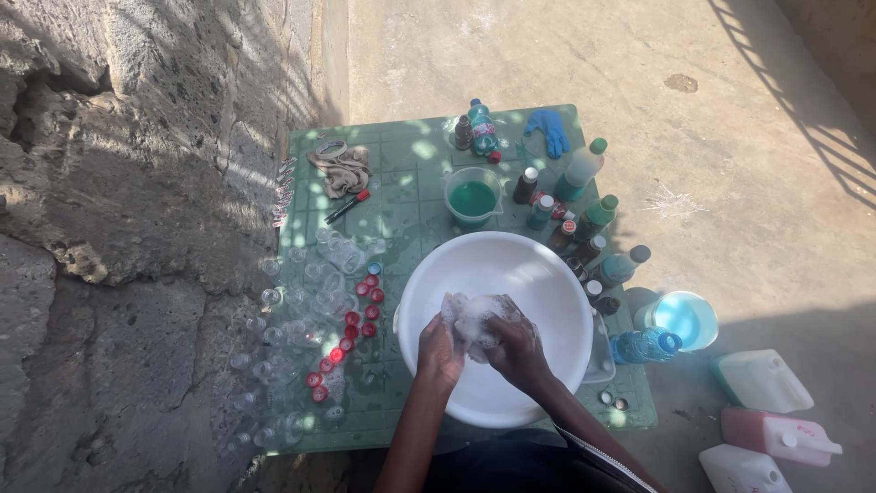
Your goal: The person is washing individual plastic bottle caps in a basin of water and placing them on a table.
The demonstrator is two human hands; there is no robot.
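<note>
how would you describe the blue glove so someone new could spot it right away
Start at the green table against the stone wall, and look past the white basin to the table's far edge. The blue glove lies flat there, just right of a capped bottle. It is the only soft, limp blue thing among upright bottles and a jug of green liquid.

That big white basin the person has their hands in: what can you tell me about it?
The large round white plastic basin sits upright on the green tiled table, near its front edge. It is wide and shallow, with a smooth rolled rim, and looks glossy and wet inside. Over its near half, the left hand and right hand hold a clear, foam-covered object. A clear measuring jug of green liquid stands just behind it, and red bottle caps lie to its left.
</note>
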